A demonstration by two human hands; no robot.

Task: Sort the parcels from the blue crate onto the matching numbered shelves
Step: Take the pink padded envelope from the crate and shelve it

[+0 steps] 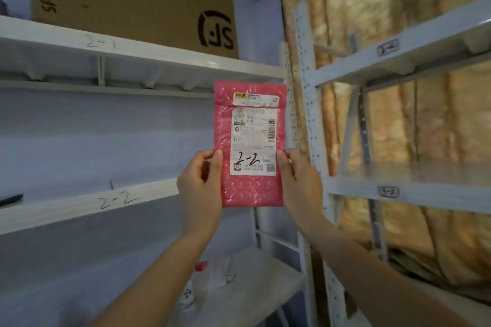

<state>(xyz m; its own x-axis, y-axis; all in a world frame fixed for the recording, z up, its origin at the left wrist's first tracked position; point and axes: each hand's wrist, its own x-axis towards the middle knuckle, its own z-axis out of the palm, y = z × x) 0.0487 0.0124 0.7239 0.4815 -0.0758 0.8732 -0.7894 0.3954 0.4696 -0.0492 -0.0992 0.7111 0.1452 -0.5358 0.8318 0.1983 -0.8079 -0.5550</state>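
Up on the shelf marked 2-1 [101,44], a big cardboard box [127,0]; below, the shelf marked 2-2 [117,200], to the right a second rack [393,191] with number tags, low down a blurred bottle [200,267] with a red cap. Held upright before the rack post [305,87], over the right end of the 2-2 shelf: a pink bubble-wrap parcel [252,188], its white label [253,141] handwritten 2-2. Pinched at both lower edges by left hand [199,188] and right hand [300,183], thumbs in front

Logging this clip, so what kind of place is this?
Likely a parcel storeroom: metal shelves hand-numbered 2-1 and 2-2, a courier carton, and a pink mailer marked 2-2.
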